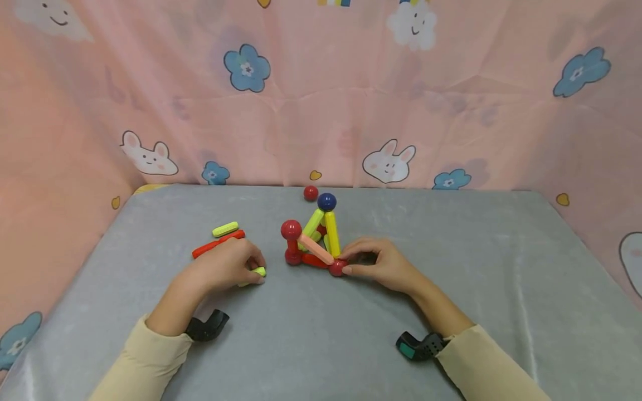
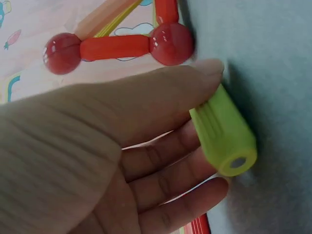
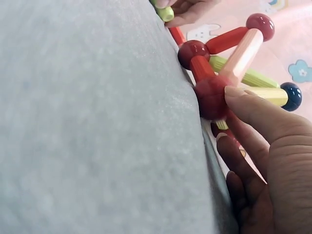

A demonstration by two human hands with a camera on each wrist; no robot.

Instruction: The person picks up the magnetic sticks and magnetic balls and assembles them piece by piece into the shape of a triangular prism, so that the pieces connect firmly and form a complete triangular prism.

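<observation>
My left hand (image 1: 225, 264) pinches a short yellow-green magnetic rod (image 2: 224, 131) between thumb and fingers, low over the grey cloth. A round metal magnet shows in the rod's near end. At the middle of the table stands a frame of magnetic rods and balls. It has a red ball (image 1: 291, 230) on an upright red rod, a blue ball (image 1: 327, 201) at its top, and a slanting pink rod (image 1: 316, 249). My right hand (image 1: 383, 264) holds the frame's front right red ball (image 3: 213, 97) between thumb and fingers. The frame's back is partly hidden.
Left of the frame lie a loose yellow-green rod (image 1: 225, 229) and red rods (image 1: 218, 244), partly behind my left hand. A loose red ball (image 1: 311, 193) sits behind the frame, near the printed pink curtain (image 1: 311, 111) at the table's back edge.
</observation>
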